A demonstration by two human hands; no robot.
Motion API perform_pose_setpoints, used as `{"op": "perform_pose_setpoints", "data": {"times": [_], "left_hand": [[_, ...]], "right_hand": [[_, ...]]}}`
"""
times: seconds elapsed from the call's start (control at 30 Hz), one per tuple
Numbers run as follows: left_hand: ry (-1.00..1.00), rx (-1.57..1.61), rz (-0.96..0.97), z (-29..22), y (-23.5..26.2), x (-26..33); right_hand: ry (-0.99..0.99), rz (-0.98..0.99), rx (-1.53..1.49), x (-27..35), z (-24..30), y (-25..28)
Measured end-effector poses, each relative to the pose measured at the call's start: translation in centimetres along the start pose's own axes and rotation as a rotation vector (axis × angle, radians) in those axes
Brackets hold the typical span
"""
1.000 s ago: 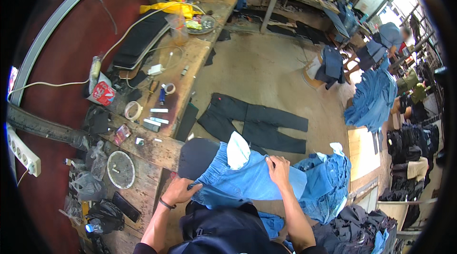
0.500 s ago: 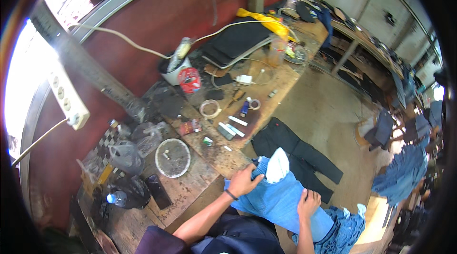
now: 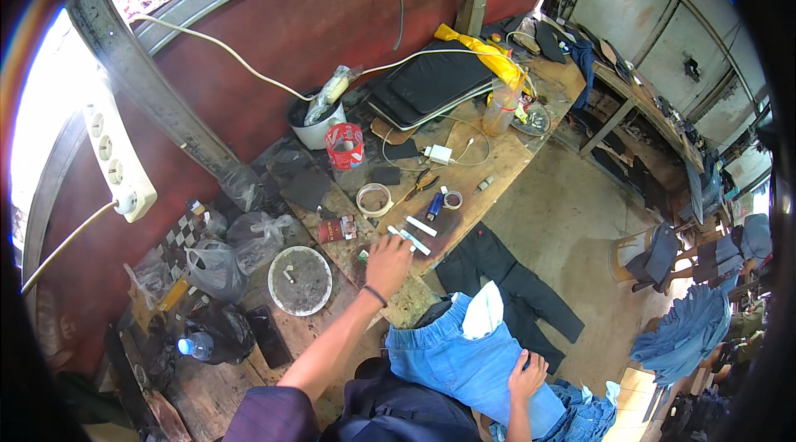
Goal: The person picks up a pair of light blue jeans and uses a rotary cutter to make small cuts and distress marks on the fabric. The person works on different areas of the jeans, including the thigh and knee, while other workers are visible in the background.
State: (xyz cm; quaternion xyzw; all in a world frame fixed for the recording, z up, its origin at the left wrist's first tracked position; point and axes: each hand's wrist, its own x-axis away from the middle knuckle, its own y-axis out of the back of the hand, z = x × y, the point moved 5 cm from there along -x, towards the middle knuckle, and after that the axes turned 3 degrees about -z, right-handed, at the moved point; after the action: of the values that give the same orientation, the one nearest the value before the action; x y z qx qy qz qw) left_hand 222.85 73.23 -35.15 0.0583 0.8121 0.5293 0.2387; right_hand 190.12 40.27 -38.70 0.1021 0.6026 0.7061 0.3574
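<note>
A light-blue denim garment point(image 3: 464, 359) with a gathered waistband lies across my lap, a white pocket lining point(image 3: 483, 312) sticking out at its far edge. My right hand point(image 3: 528, 374) rests on the denim, fingers and thumb apart. Away from the garment, my left hand point(image 3: 388, 266) reaches over the wooden table with a dark band at its wrist. Its fingers are drawn together at the narrow white strips point(image 3: 411, 241); what is under the fingertips is hidden. A second white strip point(image 3: 421, 225) lies just beyond. Darker crumpled denim point(image 3: 580, 413) lies at the right.
Tape rolls point(image 3: 375, 200), pliers point(image 3: 423, 185), a blue lighter point(image 3: 435, 206) and a red pack point(image 3: 337, 230) lie on the table. A round ash-filled tray point(image 3: 299, 281), phone point(image 3: 268, 336) and bottle point(image 3: 196, 346) sit left. Black trousers point(image 3: 506, 280) lie beyond the denim.
My left hand has left the denim's waistband and moved up and left to the white strips on the table. My right hand stays on the denim. The view has shifted slightly.
</note>
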Motion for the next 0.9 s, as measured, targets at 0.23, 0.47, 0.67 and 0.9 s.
{"op": "perform_pose_setpoints", "data": {"times": [0.23, 0.47, 0.67, 0.9], "left_hand": [[-0.277, -0.362, 0.143, -2.8, -5.1, -3.6], [-0.471, -0.387, 0.206, -3.0, -5.5, -4.4], [-0.485, 0.024, -0.027, -5.0, 1.5, -4.9], [-0.409, 0.634, -0.248, -11.5, 12.2, 2.6]], "right_hand": [[-0.118, 0.063, -0.012, 0.2, -0.5, -0.3], [-0.148, 0.059, -0.019, 0.4, -0.8, -0.6], [-0.095, -0.203, -0.145, -1.0, 2.5, 3.3], [-0.400, 0.723, -1.321, -2.6, 18.4, 4.1]]}}
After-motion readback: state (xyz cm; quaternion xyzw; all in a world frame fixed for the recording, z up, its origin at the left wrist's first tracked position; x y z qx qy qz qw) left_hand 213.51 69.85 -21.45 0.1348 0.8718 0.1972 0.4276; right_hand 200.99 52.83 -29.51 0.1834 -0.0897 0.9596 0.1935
